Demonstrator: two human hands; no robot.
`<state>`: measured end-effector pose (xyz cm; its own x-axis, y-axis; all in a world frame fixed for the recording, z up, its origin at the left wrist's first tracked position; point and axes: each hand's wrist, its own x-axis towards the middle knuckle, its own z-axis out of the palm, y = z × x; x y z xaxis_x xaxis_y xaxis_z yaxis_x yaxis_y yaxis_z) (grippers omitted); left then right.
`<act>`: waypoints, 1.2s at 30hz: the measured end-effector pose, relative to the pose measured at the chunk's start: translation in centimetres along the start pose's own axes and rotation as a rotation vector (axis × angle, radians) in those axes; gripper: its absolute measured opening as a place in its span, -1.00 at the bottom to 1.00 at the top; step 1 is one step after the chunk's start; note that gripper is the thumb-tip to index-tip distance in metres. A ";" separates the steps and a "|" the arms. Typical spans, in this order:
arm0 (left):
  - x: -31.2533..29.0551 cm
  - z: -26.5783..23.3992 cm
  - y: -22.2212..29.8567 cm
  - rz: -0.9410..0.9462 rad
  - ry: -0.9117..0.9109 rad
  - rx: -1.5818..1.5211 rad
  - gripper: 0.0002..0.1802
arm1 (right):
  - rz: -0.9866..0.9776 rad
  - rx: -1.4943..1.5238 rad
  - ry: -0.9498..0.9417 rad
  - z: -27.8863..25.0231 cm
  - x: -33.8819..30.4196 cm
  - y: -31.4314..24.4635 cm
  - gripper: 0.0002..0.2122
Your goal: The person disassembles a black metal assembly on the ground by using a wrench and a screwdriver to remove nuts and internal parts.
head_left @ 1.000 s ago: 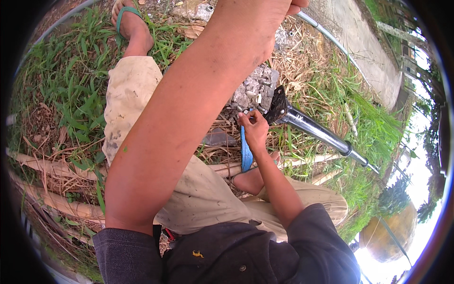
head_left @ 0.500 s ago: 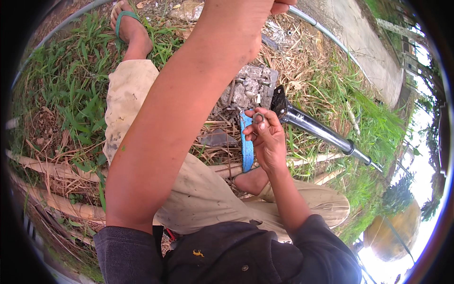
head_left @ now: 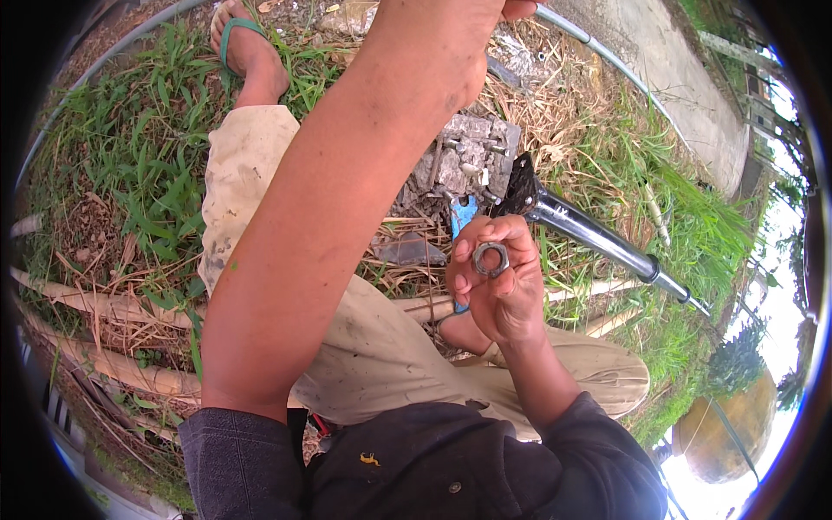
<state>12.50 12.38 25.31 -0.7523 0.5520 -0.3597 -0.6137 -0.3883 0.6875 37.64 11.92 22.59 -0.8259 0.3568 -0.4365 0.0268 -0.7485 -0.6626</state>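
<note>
My right hand (head_left: pixel 507 277) holds a metal hex nut (head_left: pixel 491 259) between thumb and fingers, its round hole facing up at me. Just beyond it stands a rough concrete block (head_left: pixel 475 149) with metal bolts sticking out of its top. A long blue piece (head_left: pixel 464 213), partly hidden behind this hand, reaches toward the block; its kind is unclear. My left arm stretches up across the picture. Only a bit of my left hand (head_left: pixel 518 9) shows at the upper edge, so what it does is hidden.
A black metal pole (head_left: pixel 598 236) with a square base plate (head_left: pixel 520 186) lies beside the block, slanting right over grass. Bamboo poles (head_left: pixel 113 303) lie on the ground near my legs. A grey pipe (head_left: pixel 598 50) curves along a concrete path (head_left: pixel 676 87). My sandalled foot (head_left: pixel 247 52) is at upper left.
My right hand has drawn back slightly toward me and turned, so the nut now faces up and the hand covers more of the blue piece. My left arm stays stretched out.
</note>
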 end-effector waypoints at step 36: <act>0.5 0.9 0.0 -0.082 -0.018 0.000 -0.72 | 0.018 -1.194 0.623 -11.0 2.3 2.9 -0.73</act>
<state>12.35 13.34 25.70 -0.6954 0.5949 -0.4032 -0.6727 -0.3413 0.6565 42.07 16.72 12.96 -0.4378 0.7835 -0.4409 0.7684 0.0716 -0.6360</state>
